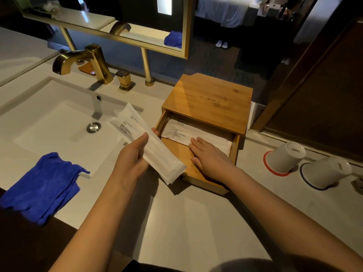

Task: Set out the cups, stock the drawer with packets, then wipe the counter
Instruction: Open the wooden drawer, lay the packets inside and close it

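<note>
A wooden box (212, 99) stands on the counter with its drawer (233, 152) pulled out toward me. White "BRUSHING TEETH" packets (176, 132) lie inside the drawer. My right hand (208, 158) rests flat on them, fingers spread. My left hand (131, 160) grips two more white toothbrush packets (137, 136), held slanted just left of the drawer. Two white cups stand upside down at the right: one on a red coaster (284, 157), the other on a blue coaster (326, 171). A blue cloth (43, 185) lies bunched at the sink's near left corner.
A white sink basin (59, 122) with a gold faucet (84, 61) and handle (124, 79) fills the left. A gold-framed mirror (185, 26) on posts stands behind. The pale counter (186, 222) runs between my arms. A dark wooden door (324, 95) is at the right.
</note>
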`<act>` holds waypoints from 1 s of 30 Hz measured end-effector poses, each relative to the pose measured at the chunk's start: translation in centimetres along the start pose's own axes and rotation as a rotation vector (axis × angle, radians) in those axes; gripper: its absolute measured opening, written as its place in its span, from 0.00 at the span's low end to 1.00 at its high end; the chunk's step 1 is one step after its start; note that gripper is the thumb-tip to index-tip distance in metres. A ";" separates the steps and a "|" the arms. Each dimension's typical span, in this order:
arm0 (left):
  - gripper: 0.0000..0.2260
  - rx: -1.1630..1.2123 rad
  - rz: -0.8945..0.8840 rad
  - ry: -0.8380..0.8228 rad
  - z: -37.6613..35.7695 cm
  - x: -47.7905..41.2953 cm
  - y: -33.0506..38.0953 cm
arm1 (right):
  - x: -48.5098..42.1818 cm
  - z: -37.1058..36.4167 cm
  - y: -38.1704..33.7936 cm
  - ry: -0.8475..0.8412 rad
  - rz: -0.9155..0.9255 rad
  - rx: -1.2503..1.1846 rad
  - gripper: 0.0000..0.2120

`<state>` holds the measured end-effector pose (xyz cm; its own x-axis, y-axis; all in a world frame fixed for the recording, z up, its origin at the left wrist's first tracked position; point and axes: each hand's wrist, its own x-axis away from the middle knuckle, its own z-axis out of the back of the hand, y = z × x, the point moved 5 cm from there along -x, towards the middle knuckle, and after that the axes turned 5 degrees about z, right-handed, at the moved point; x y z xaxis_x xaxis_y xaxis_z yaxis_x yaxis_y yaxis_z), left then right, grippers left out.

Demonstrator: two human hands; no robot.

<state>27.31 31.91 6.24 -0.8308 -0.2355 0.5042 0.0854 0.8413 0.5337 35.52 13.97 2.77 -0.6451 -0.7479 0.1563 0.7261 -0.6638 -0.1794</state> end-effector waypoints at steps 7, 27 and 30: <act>0.14 0.002 -0.001 0.001 -0.4 0.3 -0.3 | 0.0 0.5 -0.2 0.011 0.002 -0.020 0.25; 0.17 0.005 0.140 -0.160 -2.7 0.6 -2.3 | 1.2 5.1 -4.7 0.188 -0.183 -1.023 0.05; 0.17 -0.039 0.112 -0.184 -2.8 0.7 -2.2 | 1.3 5.5 -4.6 0.195 -0.234 -1.104 0.03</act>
<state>28.09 28.58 7.29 -0.9011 -0.0459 0.4311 0.2008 0.8371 0.5089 32.64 16.04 9.12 -0.8331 -0.5288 0.1620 0.0403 -0.3502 -0.9358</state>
